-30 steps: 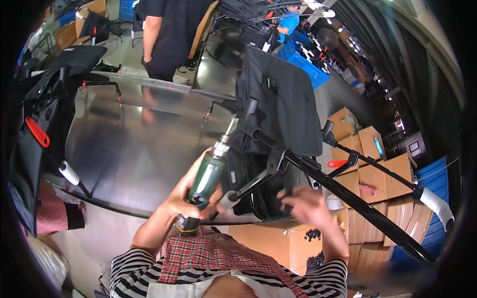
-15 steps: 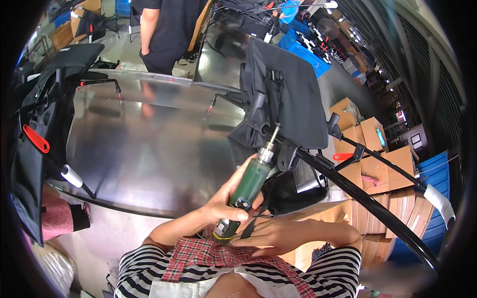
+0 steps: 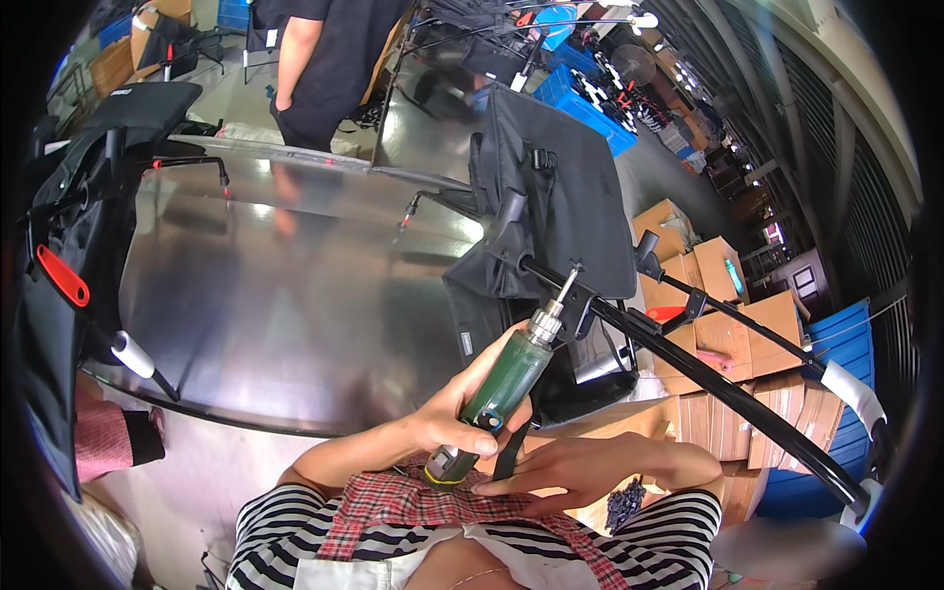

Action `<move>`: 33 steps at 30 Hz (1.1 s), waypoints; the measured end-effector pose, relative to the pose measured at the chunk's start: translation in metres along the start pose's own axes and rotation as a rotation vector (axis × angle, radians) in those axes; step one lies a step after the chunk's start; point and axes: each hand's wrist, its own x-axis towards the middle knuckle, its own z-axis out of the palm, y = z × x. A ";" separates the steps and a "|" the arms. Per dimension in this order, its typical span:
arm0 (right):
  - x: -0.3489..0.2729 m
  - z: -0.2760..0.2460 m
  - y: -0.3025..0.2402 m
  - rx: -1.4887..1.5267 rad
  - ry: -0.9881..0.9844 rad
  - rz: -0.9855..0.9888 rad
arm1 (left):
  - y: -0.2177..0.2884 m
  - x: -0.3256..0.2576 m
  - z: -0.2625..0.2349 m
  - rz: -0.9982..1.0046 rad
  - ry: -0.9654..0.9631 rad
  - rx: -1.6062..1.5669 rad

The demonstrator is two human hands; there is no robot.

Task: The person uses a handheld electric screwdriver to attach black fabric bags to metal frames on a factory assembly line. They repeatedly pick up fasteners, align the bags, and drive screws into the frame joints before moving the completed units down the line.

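My left hand [image 3: 457, 423] is wrapped round a green electric screwdriver [image 3: 506, 379], tilted up and to the right. Its bit points at a black plastic bracket [image 3: 578, 313] on a black tube [image 3: 703, 388]; whether the tip touches a screw there I cannot make out. Below the driver my right hand [image 3: 565, 474] lies across the apron, palm side mostly hidden. A black strap [image 3: 509, 454] runs down into its bent fingers, which seem to grip it. The tube belongs to a folding frame with a black fabric panel [image 3: 560, 187], like a stroller.
A shiny metal table [image 3: 285, 324] stretches ahead. A similar black fabric frame [image 3: 93, 206] with a red handle [image 3: 62, 275] stands at its left. Cardboard boxes [image 3: 757, 339] and a blue bin [image 3: 836, 374] are stacked on the right. Beyond the table stands a person in black [image 3: 339, 69].
The screwdriver has moved slightly right, its bit now nearer the bracket. The right hand has shifted a little with the strap. The whole view has turned slightly.
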 end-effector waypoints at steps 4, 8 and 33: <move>0.000 -0.005 -0.005 0.079 -0.020 0.011 | 0.000 -0.003 0.001 -0.046 -0.032 -0.056; -0.043 -0.049 0.031 -0.106 -0.074 0.008 | -0.002 -0.006 -0.003 0.011 -0.019 -0.027; -0.161 -0.162 -0.058 -1.700 1.419 -0.006 | -0.064 -0.036 0.080 0.543 0.099 0.142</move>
